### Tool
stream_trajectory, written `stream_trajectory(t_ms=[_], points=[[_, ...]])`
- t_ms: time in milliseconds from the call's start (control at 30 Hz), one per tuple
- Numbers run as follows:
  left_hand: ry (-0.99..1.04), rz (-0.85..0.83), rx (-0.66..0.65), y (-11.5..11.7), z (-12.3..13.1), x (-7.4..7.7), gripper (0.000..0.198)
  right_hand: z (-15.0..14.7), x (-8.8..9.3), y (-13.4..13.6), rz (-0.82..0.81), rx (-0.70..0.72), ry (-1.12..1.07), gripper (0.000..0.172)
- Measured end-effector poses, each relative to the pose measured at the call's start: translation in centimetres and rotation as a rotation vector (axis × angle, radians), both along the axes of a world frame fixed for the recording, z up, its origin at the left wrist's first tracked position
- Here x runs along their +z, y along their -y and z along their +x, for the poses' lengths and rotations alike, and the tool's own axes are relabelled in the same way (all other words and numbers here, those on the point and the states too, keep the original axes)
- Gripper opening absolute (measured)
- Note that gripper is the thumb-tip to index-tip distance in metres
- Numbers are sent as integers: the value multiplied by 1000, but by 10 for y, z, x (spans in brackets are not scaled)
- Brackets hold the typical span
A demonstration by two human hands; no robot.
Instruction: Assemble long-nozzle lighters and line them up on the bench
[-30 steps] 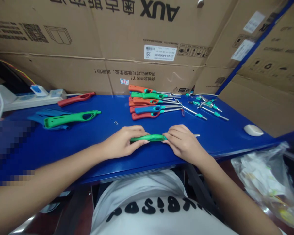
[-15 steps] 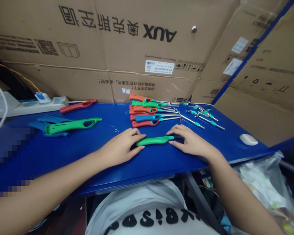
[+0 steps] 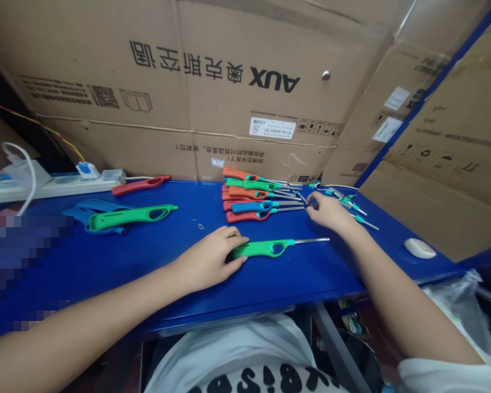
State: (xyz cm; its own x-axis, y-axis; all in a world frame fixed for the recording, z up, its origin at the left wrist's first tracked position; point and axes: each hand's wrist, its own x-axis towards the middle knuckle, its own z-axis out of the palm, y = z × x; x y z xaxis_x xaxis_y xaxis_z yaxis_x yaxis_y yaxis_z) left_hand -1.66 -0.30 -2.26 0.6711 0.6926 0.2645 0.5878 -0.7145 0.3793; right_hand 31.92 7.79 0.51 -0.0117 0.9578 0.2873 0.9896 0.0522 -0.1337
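My left hand (image 3: 219, 255) is closed around the rear of a green stick lighter (image 3: 259, 249), its fingers and thumb gripping the handle end. The lighter lies level on the blue table, and its metal tube points right. Farther back, my right hand (image 3: 327, 210) has its fingers pinched together near the tube tips of a row of lighters. A small dark object (image 3: 311, 203) shows at those fingertips, too little visible to name. The row holds several red, orange, green and blue lighters (image 3: 249, 207) lying side by side.
Loose metal tubes with teal parts (image 3: 354, 207) lie at back right, near a white computer mouse (image 3: 419, 248). On the left are green (image 3: 131, 216), blue (image 3: 94, 210) and red handle shells (image 3: 141, 185), plus a power strip (image 3: 57, 183). Cardboard (image 3: 213, 125) walls the back.
My right hand has let go of the green lighter's front end and moved back and right to the row's tips. The lighter has turned, showing its trigger opening; my left hand still grips it.
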Motion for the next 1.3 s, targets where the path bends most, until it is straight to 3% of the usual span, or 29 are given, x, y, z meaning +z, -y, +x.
stream_trajectory(t_ms=[167,233,333,567,600,667,767,900,1000,1067,1167,1300], points=[[-6,-11,3,2,2,0,39,-8,46,-2,130,18,-82,15],[-18,-16,-1,2,2,0,38,-23,55,-3,204,60,-150,13],[-24,-8,-1,3,2,-1,39,-55,48,-5,251,175,-159,10],[2,53,3,1,4,-8,38,-110,3,14,102,594,-307,8],[11,51,1,1,4,-9,38,-114,1,18,55,596,-329,6],[31,42,-2,-1,5,-11,37,-121,1,24,-42,521,-319,18],[53,30,-20,-2,6,-11,34,-129,2,27,-160,415,-158,30],[58,11,-44,0,7,-9,33,-132,10,23,-380,436,-15,26],[66,9,-38,1,7,-8,36,-131,29,18,-420,493,-9,25],[72,11,-34,2,7,-8,40,-134,43,13,-360,547,-103,24],[78,10,-42,1,6,-8,43,-152,52,4,-217,629,-509,20],[85,3,-89,-2,3,-7,43,-190,31,-1,-152,798,-1132,33]])
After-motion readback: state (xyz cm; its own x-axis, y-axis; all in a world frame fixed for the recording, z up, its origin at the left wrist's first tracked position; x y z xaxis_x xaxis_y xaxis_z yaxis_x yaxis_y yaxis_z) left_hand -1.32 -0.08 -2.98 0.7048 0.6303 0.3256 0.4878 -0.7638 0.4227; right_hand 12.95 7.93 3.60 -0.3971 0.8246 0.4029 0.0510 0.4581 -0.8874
